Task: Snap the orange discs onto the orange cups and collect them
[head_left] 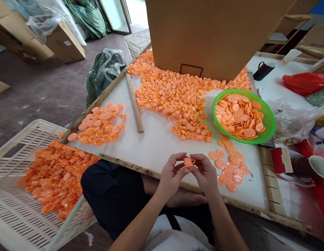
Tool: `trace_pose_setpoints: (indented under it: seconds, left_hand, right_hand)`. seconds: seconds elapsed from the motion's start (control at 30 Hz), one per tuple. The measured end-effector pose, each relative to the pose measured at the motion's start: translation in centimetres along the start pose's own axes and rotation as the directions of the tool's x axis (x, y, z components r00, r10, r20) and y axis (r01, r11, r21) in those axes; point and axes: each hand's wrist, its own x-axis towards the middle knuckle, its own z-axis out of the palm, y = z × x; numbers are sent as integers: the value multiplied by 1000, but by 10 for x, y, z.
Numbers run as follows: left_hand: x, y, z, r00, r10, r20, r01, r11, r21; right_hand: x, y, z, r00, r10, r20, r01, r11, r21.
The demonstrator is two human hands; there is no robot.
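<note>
Between my two hands, just above the near edge of the white table (pixel 154 139), is a small orange toy cup (pixel 187 161) standing upright on an orange saucer (pixel 189 166). My left hand (pixel 172 172) pinches the pair from the left, thumb at the saucer. From the other side my right hand (pixel 206 172) grips it with fingers and thumb, close to the cup's handle. Loose orange saucers (pixel 231 170) lie to the right of my right hand. A heap of orange cups (pixel 175 97) spreads over the table beyond my hands.
A green bowl (pixel 271 123) full of saucers stands at the right. A wooden strip (pixel 135 104) separates cups from a pile of paired pieces (pixel 99 125). At lower left is a white crate (pixel 10 205) heaped with orange pieces. A large cardboard box (pixel 211 38) rises behind the cups.
</note>
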Motion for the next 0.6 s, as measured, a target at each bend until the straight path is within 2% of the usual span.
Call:
trace_pose_setpoints:
  seconds: [0.1, 0.27, 0.47, 0.6]
  left_hand:
    - [2, -2, -7, 999, 6, 46, -7, 1000, 7]
    - [2, -6, -12, 994, 106, 20, -107, 992, 66]
    - [5, -10, -16, 994, 99, 45, -100, 995, 23]
    - [4, -8, -17, 994, 103, 45, -104, 994, 33]
  right_hand:
    - [-2, 0, -1, 999, -5, 38, 3, 998, 59]
    - [-2, -1, -1, 995, -35, 96, 20, 988, 154]
    - [1, -4, -4, 986, 8, 169, -38, 984, 174]
    - [-3, -7, 1, 990, 11, 140, -34, 986, 162]
